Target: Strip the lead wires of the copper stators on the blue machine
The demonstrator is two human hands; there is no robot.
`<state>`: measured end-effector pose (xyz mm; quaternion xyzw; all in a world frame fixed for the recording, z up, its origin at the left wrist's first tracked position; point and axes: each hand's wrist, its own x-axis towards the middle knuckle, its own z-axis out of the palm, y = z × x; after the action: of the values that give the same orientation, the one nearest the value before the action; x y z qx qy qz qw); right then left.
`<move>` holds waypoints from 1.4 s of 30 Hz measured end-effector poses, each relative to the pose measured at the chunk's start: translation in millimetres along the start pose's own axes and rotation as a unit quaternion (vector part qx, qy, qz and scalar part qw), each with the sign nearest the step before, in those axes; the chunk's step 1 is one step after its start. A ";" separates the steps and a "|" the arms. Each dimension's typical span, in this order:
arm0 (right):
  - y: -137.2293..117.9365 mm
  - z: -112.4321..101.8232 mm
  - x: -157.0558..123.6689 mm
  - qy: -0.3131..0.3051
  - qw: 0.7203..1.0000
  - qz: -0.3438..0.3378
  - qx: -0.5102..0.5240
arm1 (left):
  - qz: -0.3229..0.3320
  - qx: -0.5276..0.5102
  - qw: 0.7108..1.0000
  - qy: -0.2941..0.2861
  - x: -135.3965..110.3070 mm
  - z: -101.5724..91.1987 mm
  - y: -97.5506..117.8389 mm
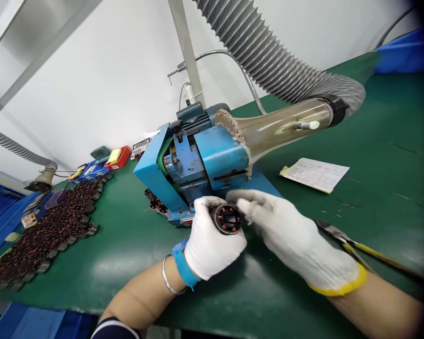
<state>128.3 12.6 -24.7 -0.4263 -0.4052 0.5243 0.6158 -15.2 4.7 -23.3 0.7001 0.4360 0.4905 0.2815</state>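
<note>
Here the left hand (212, 240) grips a stator (227, 219), right hand (289, 235) fingertips touching.

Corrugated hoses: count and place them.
2. One hose runs from the top to the clear hood at the blue machine; the other hose ends in a funnel at left. More may be hidden.

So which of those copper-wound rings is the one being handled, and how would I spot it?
Find the blue machine in the middle of the green table. Right in front of it, the gloved left hand grips one metal ring with copper windings, the right hand touching its edge. Unlike the heaped rings at far left, it is held off the table, alone.
</note>
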 end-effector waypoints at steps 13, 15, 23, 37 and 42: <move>16.1 10.2 -9.9 0.027 0.996 0.016 0.080 | -0.120 -0.128 0.984 -0.026 -1.6 0.4 2.4; 22.5 16.4 -19.6 -0.011 0.998 -0.013 0.064 | -0.124 -0.120 0.985 -0.027 0.9 0.3 1.9; 19.1 19.4 -7.9 -0.028 0.998 -0.029 0.045 | -0.106 -0.033 0.993 0.034 20.9 2.0 -4.5; 13.9 21.3 0.8 -0.047 0.994 -0.021 0.101 | -0.037 0.056 0.997 0.049 37.0 4.0 4.6; 16.6 17.6 -3.4 -0.048 0.992 -0.011 0.115 | 0.010 0.081 0.995 0.052 31.0 2.0 5.6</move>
<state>106.3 12.5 -35.2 -0.3227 -0.3760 0.5806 0.6461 -7.2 29.6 -5.7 0.6984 0.4813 0.4922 0.1958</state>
